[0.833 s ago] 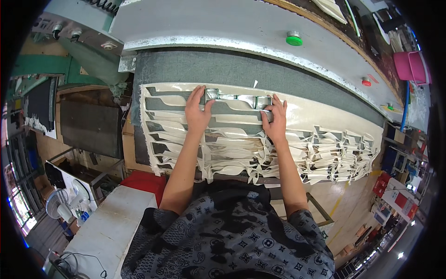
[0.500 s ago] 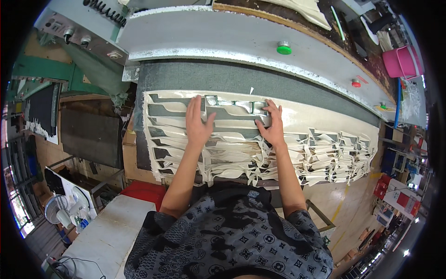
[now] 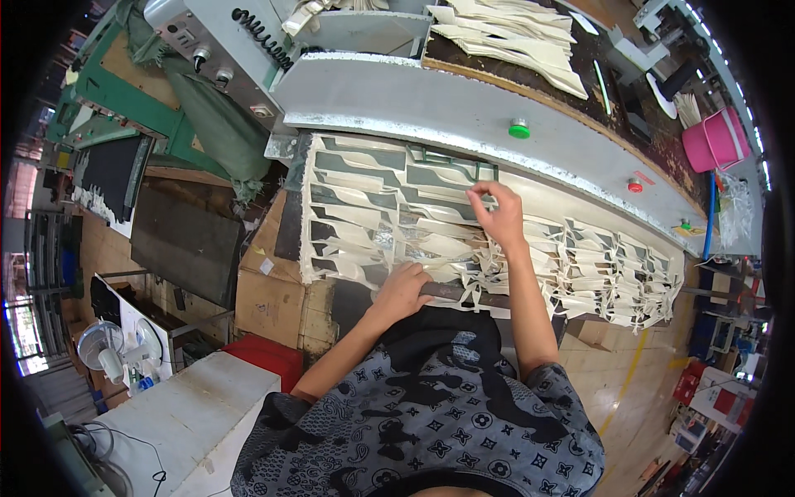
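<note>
A pale cream sheet [image 3: 542, 192], cut through with rows of long curved holes, lies over a dark board. At its near edge, my left hand [image 3: 403, 291] is curled round the end of a dark bar [image 3: 464, 294]; the fingertips are partly hidden. Over the sheet's middle, my right hand [image 3: 501, 217] has its thumb and forefinger pinched together. Whatever may be between them is too small to make out. Just beyond this hand, a green-edged metal cutting die [image 3: 451, 166] lies on the sheet, apart from my fingers.
A grey machine beam [image 3: 397, 95] with a green button [image 3: 519, 128] and a red button [image 3: 635, 185] runs across the far side. Cream cut pieces [image 3: 513, 37] are piled on the shelf behind it, left of a pink bucket [image 3: 715, 139]. A cardboard box [image 3: 269, 294] stands at left.
Both hands have left the die. My left hand has come back to the near edge, while my right has closed to a pinch. The sheet and die now lie closer to the beam.
</note>
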`<action>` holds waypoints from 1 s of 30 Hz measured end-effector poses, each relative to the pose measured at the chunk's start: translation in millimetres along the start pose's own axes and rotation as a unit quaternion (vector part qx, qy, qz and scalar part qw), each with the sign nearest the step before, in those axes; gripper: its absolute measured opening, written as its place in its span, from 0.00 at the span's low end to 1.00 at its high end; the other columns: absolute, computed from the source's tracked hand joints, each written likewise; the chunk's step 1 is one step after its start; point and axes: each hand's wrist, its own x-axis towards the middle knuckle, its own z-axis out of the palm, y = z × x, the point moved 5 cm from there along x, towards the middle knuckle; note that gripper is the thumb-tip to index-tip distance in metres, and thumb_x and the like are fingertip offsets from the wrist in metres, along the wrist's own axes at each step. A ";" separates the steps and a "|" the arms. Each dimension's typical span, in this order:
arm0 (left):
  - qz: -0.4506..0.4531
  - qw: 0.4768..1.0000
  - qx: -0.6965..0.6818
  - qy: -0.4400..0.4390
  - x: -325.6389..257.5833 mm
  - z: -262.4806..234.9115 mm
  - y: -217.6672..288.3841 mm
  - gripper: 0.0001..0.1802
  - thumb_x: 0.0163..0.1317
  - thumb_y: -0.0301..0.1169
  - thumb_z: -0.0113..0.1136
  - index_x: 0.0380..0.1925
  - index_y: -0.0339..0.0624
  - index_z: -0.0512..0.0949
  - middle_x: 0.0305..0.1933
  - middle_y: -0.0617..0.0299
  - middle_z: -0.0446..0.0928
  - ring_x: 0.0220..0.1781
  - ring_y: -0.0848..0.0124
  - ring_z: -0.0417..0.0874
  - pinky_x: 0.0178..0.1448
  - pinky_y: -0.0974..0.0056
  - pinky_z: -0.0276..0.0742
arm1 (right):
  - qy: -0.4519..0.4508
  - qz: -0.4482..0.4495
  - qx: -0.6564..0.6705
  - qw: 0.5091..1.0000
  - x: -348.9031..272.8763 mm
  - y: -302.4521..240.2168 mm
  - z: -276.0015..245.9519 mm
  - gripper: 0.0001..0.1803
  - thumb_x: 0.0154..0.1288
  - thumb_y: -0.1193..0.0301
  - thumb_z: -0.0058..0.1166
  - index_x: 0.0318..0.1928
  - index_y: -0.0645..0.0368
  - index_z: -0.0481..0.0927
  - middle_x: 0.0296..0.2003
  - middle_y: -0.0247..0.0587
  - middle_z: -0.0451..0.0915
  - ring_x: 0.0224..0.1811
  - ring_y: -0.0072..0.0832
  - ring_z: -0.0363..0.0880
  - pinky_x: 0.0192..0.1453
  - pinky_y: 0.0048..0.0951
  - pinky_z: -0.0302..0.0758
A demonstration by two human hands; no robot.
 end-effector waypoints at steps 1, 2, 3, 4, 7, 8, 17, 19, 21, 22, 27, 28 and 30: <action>-0.003 1.000 0.005 0.010 -3.6 -1.7 -0.3 0.21 0.51 0.35 0.81 0.44 0.42 0.86 0.45 0.54 0.79 0.56 0.50 0.80 0.64 0.50 0.75 | 0.043 -0.014 0.030 0.999 9.4 -10.5 -0.3 0.09 0.65 0.70 0.72 0.38 0.64 0.89 0.30 0.43 0.89 0.30 0.33 0.88 0.39 0.32 0.82; -0.005 1.000 0.010 0.023 -2.5 -3.7 -1.0 0.21 0.51 0.34 0.81 0.44 0.42 0.85 0.46 0.54 0.79 0.56 0.50 0.80 0.64 0.50 0.75 | 0.038 0.007 0.022 0.999 23.7 -16.2 -3.0 0.10 0.65 0.69 0.73 0.37 0.64 0.89 0.29 0.44 0.89 0.28 0.33 0.87 0.37 0.32 0.81; -0.003 0.999 0.010 0.035 -5.1 -4.4 -0.4 0.21 0.51 0.34 0.81 0.44 0.41 0.85 0.46 0.54 0.79 0.56 0.50 0.79 0.63 0.50 0.75 | 0.032 0.035 0.015 0.999 31.4 -22.4 -5.6 0.11 0.65 0.67 0.73 0.36 0.65 0.89 0.27 0.45 0.89 0.26 0.32 0.87 0.34 0.31 0.81; -0.001 0.999 0.011 0.046 -4.9 -5.0 -0.3 0.20 0.52 0.33 0.81 0.44 0.41 0.86 0.46 0.54 0.79 0.56 0.50 0.79 0.62 0.49 0.75 | 0.027 0.064 0.007 0.998 39.7 -24.2 -6.2 0.13 0.65 0.66 0.74 0.36 0.65 0.90 0.26 0.45 0.88 0.25 0.32 0.86 0.32 0.31 0.80; 0.002 0.999 0.010 0.054 -2.7 -2.5 -1.8 0.20 0.52 0.33 0.81 0.45 0.42 0.85 0.46 0.53 0.78 0.56 0.49 0.79 0.63 0.49 0.75 | 0.018 0.108 -0.019 0.994 70.4 0.8 -15.9 0.16 0.66 0.61 0.74 0.33 0.65 0.90 0.23 0.46 0.87 0.22 0.32 0.85 0.30 0.32 0.79; 0.002 0.999 0.006 0.054 -3.1 -4.2 -2.3 0.21 0.52 0.33 0.81 0.45 0.42 0.85 0.45 0.53 0.78 0.56 0.49 0.80 0.64 0.49 0.75 | 0.002 0.120 -0.032 0.992 68.7 -1.6 -15.1 0.17 0.66 0.60 0.73 0.33 0.65 0.90 0.23 0.47 0.87 0.22 0.32 0.85 0.31 0.32 0.79; -0.001 0.998 -0.015 0.053 -3.0 -8.3 -3.5 0.21 0.53 0.34 0.81 0.46 0.44 0.86 0.44 0.54 0.78 0.55 0.50 0.79 0.62 0.49 0.75 | -0.050 0.190 -0.066 0.978 -72.0 0.9 -18.2 0.18 0.66 0.57 0.71 0.39 0.61 0.90 0.28 0.49 0.89 0.28 0.40 0.89 0.36 0.38 0.81; -0.007 0.999 -0.017 0.046 -3.9 -5.8 -5.7 0.20 0.53 0.34 0.81 0.46 0.44 0.86 0.43 0.54 0.78 0.55 0.50 0.79 0.62 0.49 0.75 | -0.051 0.218 -0.070 0.972 -125.6 1.6 -15.2 0.16 0.66 0.59 0.72 0.39 0.61 0.90 0.27 0.46 0.89 0.25 0.42 0.87 0.34 0.38 0.81; -0.008 0.999 -0.016 0.043 -3.3 -4.3 -6.0 0.20 0.53 0.34 0.81 0.46 0.45 0.86 0.43 0.54 0.78 0.54 0.50 0.79 0.62 0.49 0.75 | -0.079 0.307 0.000 0.948 -172.4 -1.0 -8.9 0.14 0.64 0.62 0.74 0.41 0.60 0.90 0.32 0.46 0.90 0.33 0.45 0.88 0.40 0.39 0.81; -0.007 0.999 -0.014 0.043 -3.5 -4.5 -6.3 0.20 0.53 0.34 0.81 0.46 0.45 0.86 0.43 0.54 0.78 0.54 0.50 0.79 0.61 0.49 0.74 | -0.071 0.256 -0.016 0.964 -183.7 -7.7 -8.2 0.15 0.62 0.63 0.75 0.42 0.59 0.90 0.35 0.47 0.89 0.37 0.45 0.87 0.43 0.40 0.81; 0.012 0.999 0.007 0.051 0.1 -4.2 -7.0 0.21 0.52 0.35 0.81 0.46 0.45 0.86 0.42 0.54 0.77 0.52 0.49 0.78 0.59 0.49 0.74 | -0.104 0.150 -0.097 0.978 -194.9 -32.7 -3.9 0.24 0.51 0.66 0.81 0.48 0.56 0.86 0.44 0.48 0.83 0.53 0.50 0.80 0.59 0.46 0.75; 0.022 0.998 0.011 0.054 2.3 -4.9 -7.6 0.21 0.52 0.35 0.81 0.46 0.44 0.86 0.42 0.54 0.77 0.51 0.49 0.78 0.58 0.49 0.74 | -0.112 0.142 -0.128 0.975 -192.1 -34.2 -3.1 0.25 0.49 0.66 0.82 0.48 0.56 0.86 0.43 0.48 0.82 0.52 0.50 0.80 0.59 0.47 0.75; 0.039 0.998 0.014 0.057 6.2 -3.3 -5.1 0.21 0.52 0.35 0.81 0.45 0.44 0.86 0.42 0.54 0.77 0.51 0.49 0.78 0.57 0.48 0.74 | -0.128 0.163 -0.145 0.968 -191.8 -10.7 2.0 0.26 0.45 0.66 0.84 0.45 0.54 0.86 0.45 0.45 0.80 0.54 0.49 0.79 0.58 0.48 0.72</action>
